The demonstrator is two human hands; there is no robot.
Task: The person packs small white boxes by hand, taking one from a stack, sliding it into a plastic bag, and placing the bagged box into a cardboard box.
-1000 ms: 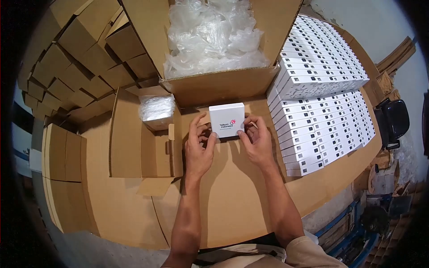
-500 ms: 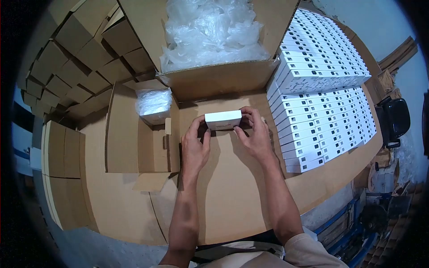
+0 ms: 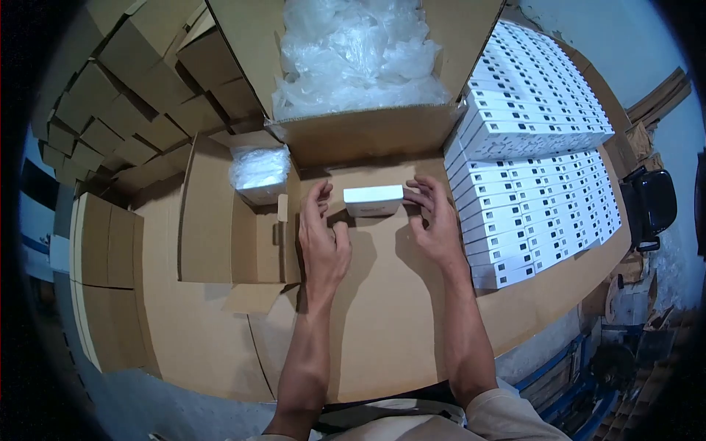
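Note:
A small white box (image 3: 373, 203) stands on the cardboard-covered table in front of me. To its left my left hand (image 3: 322, 246) is off the box, with thumb and fingers spread and nothing between them. My right hand (image 3: 439, 229) is also open; its fingertips are right at the box's right end while the thumb is apart from it. Just left of my left hand, an open cardboard carton (image 3: 254, 250) holds plastic-wrapped packs (image 3: 259, 170) at its far end.
Behind the white box is a large carton (image 3: 368, 140) full of clear plastic bags (image 3: 357, 55). Rows of white boxes (image 3: 533, 213) are stacked at the right. Folded brown cartons (image 3: 121, 103) pile up at the back left, and more cardboard (image 3: 110, 250) stands at the left edge.
Both hands held the white box by its ends half a second ago. My left hand has let go and moved left; my right hand has loosened and opened to the right.

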